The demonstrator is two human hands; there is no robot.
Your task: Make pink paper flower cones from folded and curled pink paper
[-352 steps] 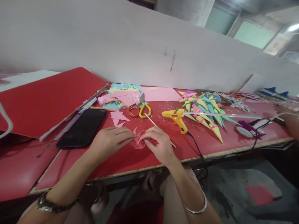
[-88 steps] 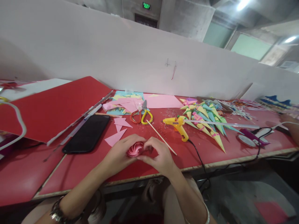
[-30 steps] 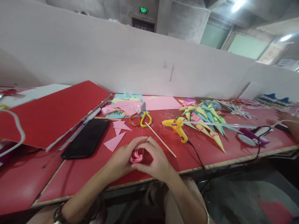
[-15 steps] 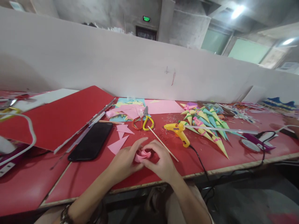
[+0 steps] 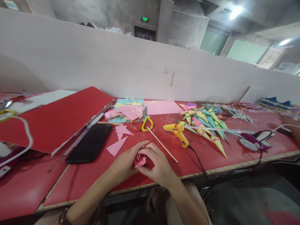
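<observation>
Between my two hands, near the table's front edge, is a curled piece of pink paper (image 5: 140, 160) bent into a rounded roll with layered strips. My left hand (image 5: 126, 161) wraps its left side, fingers curved around it. My right hand (image 5: 157, 162) closes on it from the right, the thumb pressed at its near edge. Part of the paper is hidden by my fingers. Pink paper scraps (image 5: 118, 143) lie just beyond my left hand. A thin wooden stick (image 5: 162, 145) rests slantwise beyond my right hand.
A yellow glue gun (image 5: 178, 132) with a black cord lies right of the stick, beside a pile of paper cones (image 5: 208, 120). Scissors (image 5: 142, 122) lie ahead. A black phone (image 5: 90, 143) and a large red board (image 5: 58, 118) are at left. A co-worker's hand (image 5: 290, 122) shows far right.
My fingers have drawn closer together around the pink paper, and my right fingers now reach over its far side. The paper looks more tightly curled. The view has shifted slightly.
</observation>
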